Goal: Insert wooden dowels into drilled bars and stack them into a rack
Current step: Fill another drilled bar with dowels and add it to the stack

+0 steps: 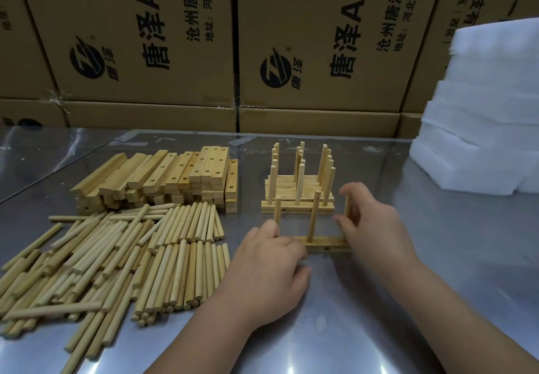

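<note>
A drilled wooden bar (328,242) lies on the metal table in front of me with three dowels standing upright in it. My left hand (268,268) grips its left end by the left dowel (277,216). Fingers of my right hand (370,222) close around the right dowel (346,207). The middle dowel (314,216) stands free between my hands. Just behind sits the stack of finished bars with dowels (297,195). A pile of drilled bars (163,178) and a heap of loose dowels (116,257) lie to the left.
Cardboard boxes (204,38) form a wall behind the steel table (379,330). White foam blocks (481,117) are stacked at the right rear. Loose dowels reach nearly to the left edge of the table.
</note>
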